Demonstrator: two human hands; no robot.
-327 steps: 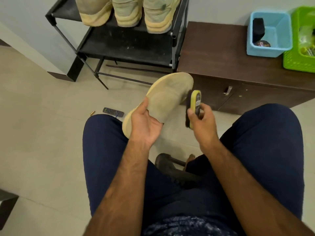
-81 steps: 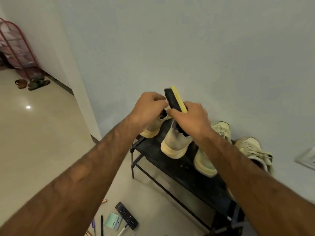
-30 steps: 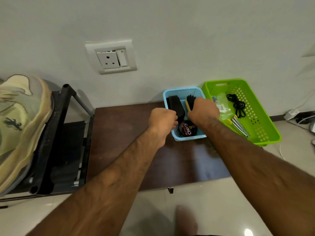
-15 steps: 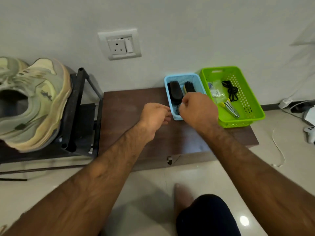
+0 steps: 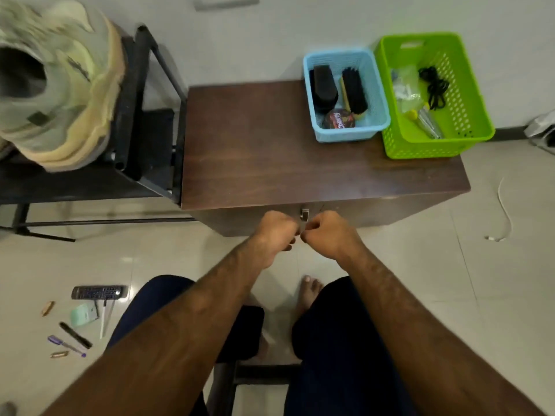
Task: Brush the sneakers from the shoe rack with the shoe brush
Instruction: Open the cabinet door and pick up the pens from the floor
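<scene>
Two hands [image 5: 277,232] [image 5: 327,235] just off cabinet [image 5: 255,145] edge

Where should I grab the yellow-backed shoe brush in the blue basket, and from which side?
Pinch the shoe brush across its yellow back and bristles mid-length, coming straight down from above. It lies on its side in the blue basket, bristles toward the green basket; walls, the black block and the polish tin crowd its other sides.

I have the cabinet [image 5: 255,151] at 12 o'clock, the shoe rack [image 5: 141,100] just beside it at 10, a sneaker [image 5: 69,85] on it. At 1, on the cabinet, the left basket [image 5: 345,135] holds the shoe brush [image 5: 354,88]; the right basket [image 5: 420,145] sits just beside it.
</scene>
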